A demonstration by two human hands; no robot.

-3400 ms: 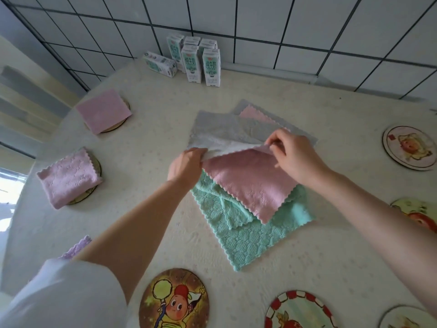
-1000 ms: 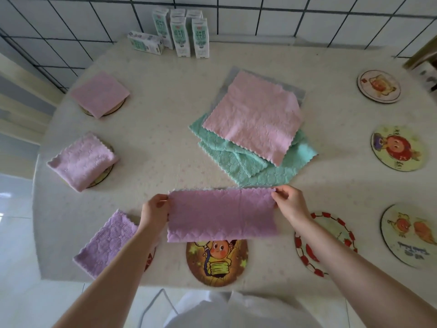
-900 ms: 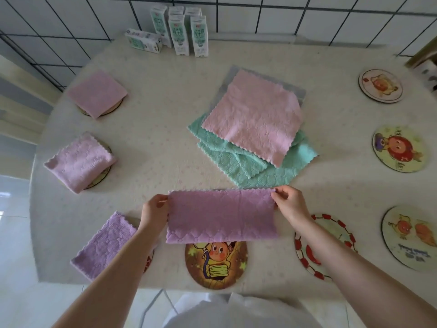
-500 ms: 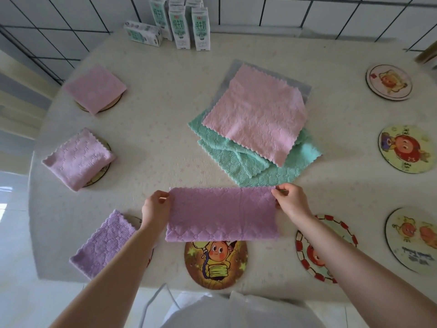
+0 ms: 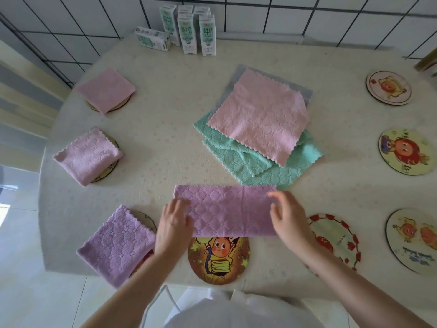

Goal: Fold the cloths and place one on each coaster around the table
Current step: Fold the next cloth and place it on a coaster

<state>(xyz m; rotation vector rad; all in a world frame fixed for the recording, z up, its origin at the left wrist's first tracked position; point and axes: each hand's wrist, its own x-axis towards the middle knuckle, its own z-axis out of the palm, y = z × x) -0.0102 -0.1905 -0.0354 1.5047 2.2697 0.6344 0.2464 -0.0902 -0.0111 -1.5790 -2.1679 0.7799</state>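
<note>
A purple cloth (image 5: pixel 227 209), folded in half into a long strip, lies flat near the table's front edge. Its lower edge overlaps a yellow cartoon coaster (image 5: pixel 218 259). My left hand (image 5: pixel 173 223) rests flat on the strip's left end. My right hand (image 5: pixel 287 218) is over the right end with its fingers spread. In the middle of the table is a pile of unfolded cloths: pink (image 5: pixel 257 117) on top, green (image 5: pixel 248 159) below it and grey (image 5: pixel 305 93) underneath. Folded cloths sit on three coasters at the left: purple (image 5: pixel 115 245), pale pink (image 5: pixel 87 156) and pink (image 5: pixel 106 89).
Bare coasters lie to the right: a red-bordered one (image 5: pixel 338 242) under my right forearm, and three more (image 5: pixel 412 240), (image 5: pixel 404 151), (image 5: pixel 389 87) along the right side. Milk cartons (image 5: pixel 189 31) stand at the back by the tiled wall.
Both hands held the folded strip up by its top corners. It now lies flat on the table; my fingers have let go of the corners and dropped to its two ends.
</note>
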